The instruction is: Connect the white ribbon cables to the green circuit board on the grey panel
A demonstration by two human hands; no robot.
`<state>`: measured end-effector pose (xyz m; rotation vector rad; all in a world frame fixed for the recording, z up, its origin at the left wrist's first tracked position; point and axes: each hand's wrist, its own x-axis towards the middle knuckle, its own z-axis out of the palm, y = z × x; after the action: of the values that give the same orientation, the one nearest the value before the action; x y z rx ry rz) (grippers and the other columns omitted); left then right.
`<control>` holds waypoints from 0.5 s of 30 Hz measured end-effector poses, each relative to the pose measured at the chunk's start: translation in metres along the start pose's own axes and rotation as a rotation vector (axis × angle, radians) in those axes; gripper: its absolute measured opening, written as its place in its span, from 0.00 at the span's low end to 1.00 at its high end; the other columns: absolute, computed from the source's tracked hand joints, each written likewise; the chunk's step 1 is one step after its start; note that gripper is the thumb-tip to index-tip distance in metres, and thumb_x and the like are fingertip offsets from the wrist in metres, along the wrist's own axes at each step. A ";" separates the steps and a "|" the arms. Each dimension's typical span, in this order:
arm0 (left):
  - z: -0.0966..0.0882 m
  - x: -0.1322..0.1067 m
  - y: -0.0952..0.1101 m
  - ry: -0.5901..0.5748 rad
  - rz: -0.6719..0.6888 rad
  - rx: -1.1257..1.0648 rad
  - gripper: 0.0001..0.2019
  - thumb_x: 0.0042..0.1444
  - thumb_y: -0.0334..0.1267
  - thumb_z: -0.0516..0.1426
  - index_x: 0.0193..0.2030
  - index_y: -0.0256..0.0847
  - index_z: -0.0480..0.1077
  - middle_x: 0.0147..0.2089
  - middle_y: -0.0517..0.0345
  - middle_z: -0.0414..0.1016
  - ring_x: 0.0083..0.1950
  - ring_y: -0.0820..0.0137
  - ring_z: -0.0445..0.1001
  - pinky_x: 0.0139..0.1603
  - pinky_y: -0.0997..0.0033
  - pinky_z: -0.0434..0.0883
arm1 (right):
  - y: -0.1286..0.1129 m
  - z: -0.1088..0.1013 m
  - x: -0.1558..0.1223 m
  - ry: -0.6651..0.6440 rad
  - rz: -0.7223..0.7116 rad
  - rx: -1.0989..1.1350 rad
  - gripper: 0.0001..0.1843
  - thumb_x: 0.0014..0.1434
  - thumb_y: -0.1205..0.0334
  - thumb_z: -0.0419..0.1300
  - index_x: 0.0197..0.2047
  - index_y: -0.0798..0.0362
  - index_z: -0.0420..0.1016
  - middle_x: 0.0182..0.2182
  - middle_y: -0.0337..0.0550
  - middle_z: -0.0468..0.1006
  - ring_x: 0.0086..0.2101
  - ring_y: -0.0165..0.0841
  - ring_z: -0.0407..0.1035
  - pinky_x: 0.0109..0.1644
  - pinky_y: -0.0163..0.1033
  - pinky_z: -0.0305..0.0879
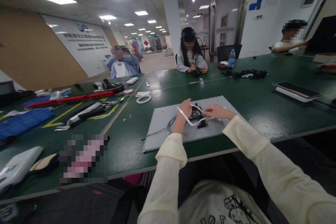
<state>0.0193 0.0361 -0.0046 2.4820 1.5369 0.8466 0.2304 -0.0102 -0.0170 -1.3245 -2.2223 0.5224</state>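
A narrow white flat strip (pixel 187 116) runs in a loose loop between my two hands, over a small black-framed circuit board (pixel 196 113). My right hand (pixel 216 111) pinches the strip at the board's right side. My left hand (pixel 184 110) is at the board's left, fingers bent in around the strip's upper stretch; their tips are partly hidden. Part of the strip crosses in front of my left wrist. The board lies on a light grey panel (pixel 154 131), with black pieces above and below it. Thin grey cables (pixel 170 124) trail off to the left across the panel.
The panel lies near the front edge of the green table (pixel 126 154). To the left are a white tape ring (pixel 144 99), a blue tray (pixel 26 122) and red strips (pixel 70 98). A phone on a white box (pixel 298 91) and a bottle (pixel 231 58) stand right. Several people sit around.
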 end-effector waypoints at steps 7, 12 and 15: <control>-0.007 -0.006 0.000 0.085 0.045 -0.060 0.20 0.58 0.24 0.47 0.55 0.35 0.68 0.54 0.48 0.73 0.57 0.67 0.70 0.63 0.66 0.64 | -0.008 -0.002 -0.006 -0.098 -0.021 0.110 0.15 0.56 0.51 0.60 0.29 0.54 0.79 0.27 0.41 0.76 0.30 0.33 0.67 0.36 0.34 0.59; -0.011 -0.009 0.007 0.115 0.071 -0.154 0.15 0.60 0.29 0.49 0.52 0.36 0.70 0.51 0.50 0.75 0.54 0.68 0.72 0.61 0.68 0.66 | -0.007 -0.002 -0.005 -0.103 0.042 0.241 0.16 0.55 0.50 0.59 0.26 0.55 0.75 0.23 0.38 0.72 0.26 0.30 0.63 0.33 0.33 0.57; -0.017 -0.010 0.015 0.105 0.097 -0.299 0.13 0.63 0.34 0.49 0.50 0.37 0.70 0.48 0.53 0.77 0.48 0.71 0.75 0.54 0.71 0.70 | -0.013 -0.005 -0.005 -0.099 0.055 0.407 0.19 0.55 0.46 0.59 0.26 0.55 0.71 0.22 0.35 0.69 0.26 0.28 0.61 0.32 0.33 0.57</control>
<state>0.0189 0.0172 0.0110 2.3414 1.2188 1.1458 0.2258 -0.0201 -0.0071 -1.1644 -2.0158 1.0182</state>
